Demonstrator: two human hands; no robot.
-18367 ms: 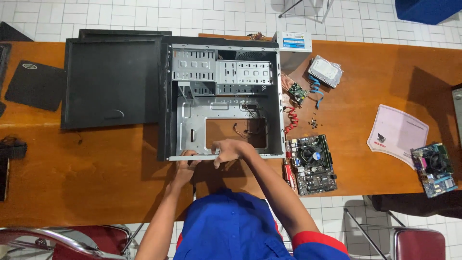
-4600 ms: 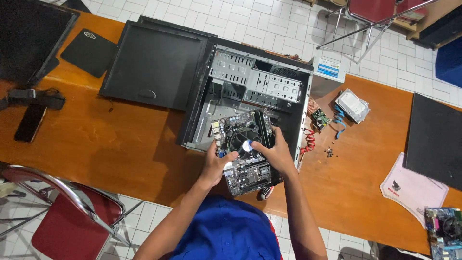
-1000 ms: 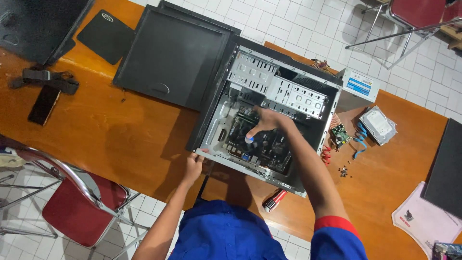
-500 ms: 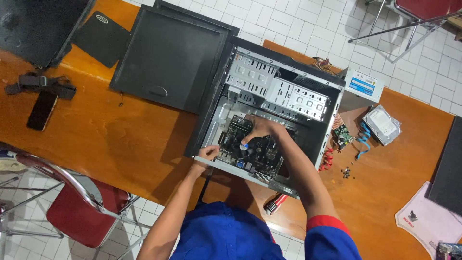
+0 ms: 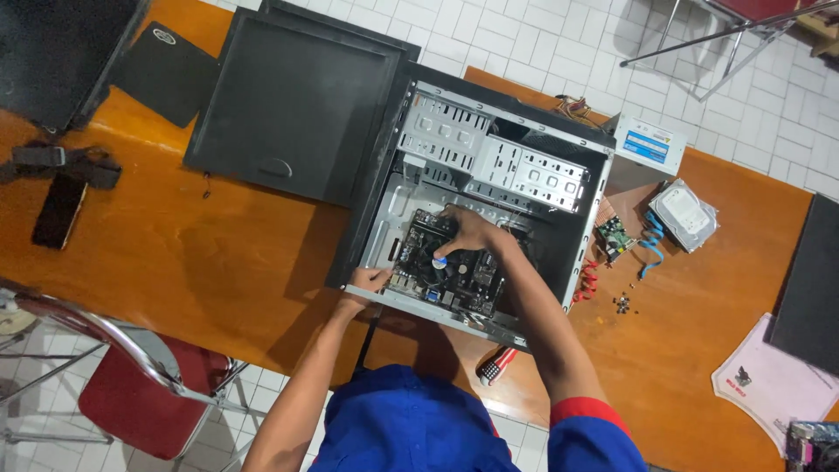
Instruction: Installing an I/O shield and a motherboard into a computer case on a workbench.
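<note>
An open computer case [image 5: 603,188] lies on its side on the wooden table [image 5: 192,262]. A motherboard [image 5: 411,240] with a round cooler fan [image 5: 437,260] sits inside it, on the case floor. My right hand [image 5: 468,232] reaches into the case and rests on the far side of the motherboard, fingers pressed onto it. My left hand [image 5: 367,280] grips the near left edge of the case frame, next to the motherboard's corner. Silver drive bays [image 5: 489,157] fill the far part of the case.
A black side panel [image 5: 297,100] lies left of the case. Right of it are a hard drive [image 5: 683,214], a small circuit card [image 5: 614,234], loose screws [image 5: 622,303] and a blue cable. A screwdriver [image 5: 494,367] lies at the near table edge. A red chair [image 5: 149,393] stands below left.
My left hand moved from the table's near edge up onto the case frame. My right hand stayed on the motherboard, which has settled deeper into the case since several seconds ago.
</note>
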